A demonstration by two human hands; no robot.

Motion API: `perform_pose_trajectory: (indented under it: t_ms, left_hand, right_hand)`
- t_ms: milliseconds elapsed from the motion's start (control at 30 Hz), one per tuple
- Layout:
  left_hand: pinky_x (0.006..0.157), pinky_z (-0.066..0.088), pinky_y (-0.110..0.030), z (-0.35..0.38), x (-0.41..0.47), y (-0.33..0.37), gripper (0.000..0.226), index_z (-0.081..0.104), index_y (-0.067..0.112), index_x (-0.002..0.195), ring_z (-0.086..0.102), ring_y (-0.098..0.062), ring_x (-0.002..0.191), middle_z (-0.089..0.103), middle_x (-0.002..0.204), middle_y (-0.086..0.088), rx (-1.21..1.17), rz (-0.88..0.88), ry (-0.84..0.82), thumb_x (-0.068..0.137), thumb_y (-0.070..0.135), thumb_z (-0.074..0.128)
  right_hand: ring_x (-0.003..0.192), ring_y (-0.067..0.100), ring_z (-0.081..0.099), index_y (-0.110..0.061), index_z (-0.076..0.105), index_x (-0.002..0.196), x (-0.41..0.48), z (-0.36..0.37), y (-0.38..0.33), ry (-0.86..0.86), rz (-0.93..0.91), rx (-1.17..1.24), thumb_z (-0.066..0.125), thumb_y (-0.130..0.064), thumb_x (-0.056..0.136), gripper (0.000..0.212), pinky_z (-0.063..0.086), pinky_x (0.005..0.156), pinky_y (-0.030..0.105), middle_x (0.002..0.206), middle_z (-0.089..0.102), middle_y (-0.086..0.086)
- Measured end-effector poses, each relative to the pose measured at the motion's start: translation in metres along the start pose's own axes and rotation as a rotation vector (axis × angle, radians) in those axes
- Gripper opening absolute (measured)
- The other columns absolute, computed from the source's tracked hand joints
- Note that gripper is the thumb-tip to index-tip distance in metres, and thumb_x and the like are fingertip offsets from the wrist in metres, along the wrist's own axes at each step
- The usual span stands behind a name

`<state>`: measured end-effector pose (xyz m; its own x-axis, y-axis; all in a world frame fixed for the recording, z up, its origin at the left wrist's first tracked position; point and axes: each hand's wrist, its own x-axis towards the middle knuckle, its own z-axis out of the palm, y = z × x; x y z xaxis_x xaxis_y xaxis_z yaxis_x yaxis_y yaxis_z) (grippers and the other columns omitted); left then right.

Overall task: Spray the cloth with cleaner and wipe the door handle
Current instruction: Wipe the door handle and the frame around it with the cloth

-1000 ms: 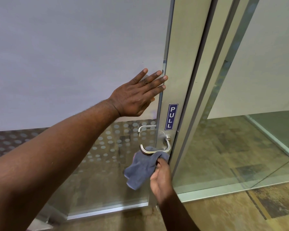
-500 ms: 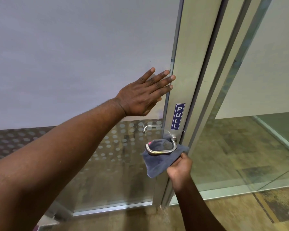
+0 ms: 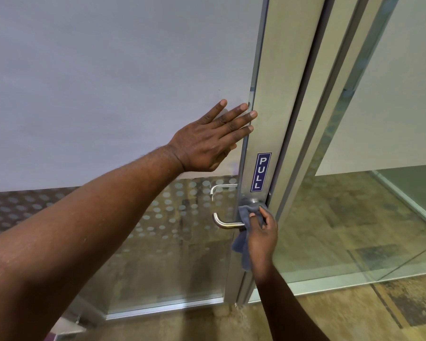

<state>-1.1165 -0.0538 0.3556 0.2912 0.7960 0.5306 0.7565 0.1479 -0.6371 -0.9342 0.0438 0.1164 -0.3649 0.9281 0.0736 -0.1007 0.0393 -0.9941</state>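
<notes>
Right hand (image 3: 261, 238), nearest, fingers curled, pinches grey cloth (image 3: 245, 236) against the base of the metal door handle (image 3: 228, 224); cloth's loose end hangs below the lever. Lever's free end juts left, bare. Farther up, left hand (image 3: 208, 143) lies flat with fingers spread on frosted glass (image 3: 108, 82), fingertips touching the aluminium door frame (image 3: 273, 94). Blue PULL sticker (image 3: 261, 172) sits just above the handle.

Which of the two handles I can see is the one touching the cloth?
The nearer, lower handle: the cloth wraps its base. The upper handle sits behind the glass, untouched.
</notes>
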Motion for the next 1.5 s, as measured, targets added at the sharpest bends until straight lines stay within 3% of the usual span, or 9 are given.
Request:
perform_pose_trajectory:
  t_ms: [67, 267, 367, 500, 733, 933, 1100, 1300, 1500]
  left_hand:
    - [0.129, 0.001, -0.049, -0.001, 0.0, 0.0, 0.053, 0.037, 0.006, 0.158, 0.023, -0.035, 0.157, 0.029, 0.168, -0.019, 0.0, 0.0, -0.002, 0.108, 0.023, 0.041]
    - [0.127, 0.008, -0.051, -0.006, 0.002, 0.001, 0.051, 0.041, 0.005, 0.155, 0.029, -0.036, 0.155, 0.034, 0.165, -0.019, 0.0, 0.002, 0.005, 0.107, 0.021, 0.044]
    - [0.127, 0.008, -0.051, -0.005, 0.002, 0.001, 0.051, 0.042, 0.005, 0.155, 0.03, -0.037, 0.155, 0.034, 0.165, -0.02, 0.009, 0.004, 0.009, 0.106, 0.021, 0.044]
    - [0.129, 0.004, -0.049, -0.004, 0.0, 0.0, 0.051, 0.042, 0.005, 0.155, 0.027, -0.035, 0.156, 0.032, 0.166, -0.018, 0.013, 0.003, 0.002, 0.107, 0.02, 0.041]
    - [0.129, 0.005, -0.05, -0.005, 0.0, 0.001, 0.051, 0.042, 0.005, 0.155, 0.027, -0.035, 0.156, 0.032, 0.166, -0.018, 0.006, 0.001, -0.002, 0.107, 0.02, 0.041]
    - [0.128, 0.007, -0.051, -0.007, 0.0, 0.0, 0.052, 0.041, 0.006, 0.156, 0.026, -0.035, 0.156, 0.031, 0.167, -0.018, 0.008, -0.001, -0.02, 0.107, 0.021, 0.041]
    - [0.127, 0.007, -0.051, -0.007, 0.001, 0.001, 0.052, 0.041, 0.006, 0.156, 0.027, -0.036, 0.156, 0.032, 0.167, -0.018, 0.004, -0.001, -0.026, 0.107, 0.022, 0.041]
    - [0.128, 0.008, -0.051, -0.007, 0.001, 0.001, 0.05, 0.044, 0.005, 0.154, 0.028, -0.036, 0.155, 0.034, 0.166, -0.018, 0.01, -0.001, -0.016, 0.107, 0.021, 0.04]
    - [0.128, 0.007, -0.051, -0.006, 0.001, 0.0, 0.052, 0.042, 0.005, 0.156, 0.027, -0.036, 0.156, 0.032, 0.166, -0.018, 0.014, 0.002, -0.015, 0.107, 0.021, 0.042]
  right_hand:
    - [0.096, 0.005, 0.073, -0.029, 0.068, 0.121, -0.004, 0.009, -0.002, 0.027, 0.197, 0.146, 0.068, -0.045, 0.093, 0.032, 0.058, 0.082, 0.027, 0.103, 0.077, -0.013]
    - [0.122, 0.026, 0.064, -0.02, 0.057, 0.131, -0.029, 0.039, -0.006, 0.085, 0.675, 0.447, 0.044, -0.056, 0.105, 0.046, 0.046, 0.114, 0.046, 0.13, 0.067, 0.008]
    - [0.12, 0.023, 0.066, -0.016, 0.059, 0.132, -0.042, 0.055, -0.013, 0.129, 0.641, 0.551, 0.043, -0.044, 0.109, 0.039, 0.05, 0.108, 0.04, 0.129, 0.069, 0.009]
    - [0.086, 0.006, 0.077, -0.015, 0.062, 0.121, -0.053, 0.062, -0.017, 0.097, 0.577, 0.685, 0.044, -0.03, 0.111, 0.026, 0.058, 0.068, 0.02, 0.116, 0.073, 0.006]
    - [0.098, 0.018, 0.076, -0.008, 0.064, 0.126, -0.063, 0.021, -0.011, -0.105, 0.582, 0.57, 0.047, -0.019, 0.109, 0.027, 0.057, 0.085, 0.037, 0.11, 0.078, 0.01]
    - [0.093, 0.034, 0.073, -0.018, 0.071, 0.093, -0.059, -0.014, -0.015, 0.11, 0.227, 0.117, 0.056, -0.033, 0.105, 0.025, 0.055, 0.081, 0.044, 0.088, 0.077, 0.005]
    - [0.08, 0.002, 0.066, -0.03, 0.067, 0.096, -0.037, -0.027, -0.035, 0.11, -0.103, 0.113, 0.053, -0.043, 0.095, 0.02, 0.053, 0.072, 0.024, 0.084, 0.073, -0.015]
    - [0.079, -0.006, 0.06, -0.038, 0.062, 0.1, -0.019, -0.032, -0.042, -0.006, -0.467, -0.075, 0.055, -0.031, 0.099, 0.01, 0.048, 0.07, 0.015, 0.087, 0.066, -0.023]
    - [0.113, 0.029, 0.069, 0.003, 0.068, 0.122, -0.019, -0.037, 0.0, -0.265, -0.683, -0.512, 0.064, -0.018, 0.098, 0.033, 0.057, 0.092, 0.051, 0.119, 0.073, 0.014]
